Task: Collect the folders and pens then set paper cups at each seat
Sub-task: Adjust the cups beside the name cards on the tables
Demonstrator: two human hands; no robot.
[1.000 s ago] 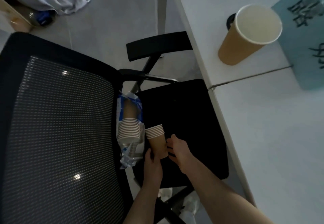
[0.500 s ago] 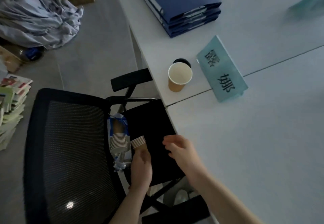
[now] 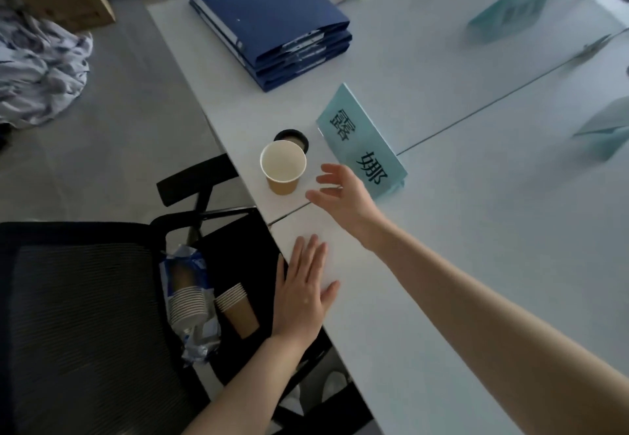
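Two stacks of paper cups lie on the black office chair (image 3: 85,315) seat at left: a long one in a torn plastic sleeve (image 3: 189,301) and a short loose stack (image 3: 236,308) beside it. Our left hand (image 3: 303,293) rests flat, fingers straight, on the white bench (image 3: 476,264) edge. Farther along stands one upright paper cup (image 3: 283,167), with a stack of blue folders (image 3: 269,19) behind it. Our right hand (image 3: 343,198) hovers spread beside that cup, holding nothing, before a teal name card (image 3: 362,150).
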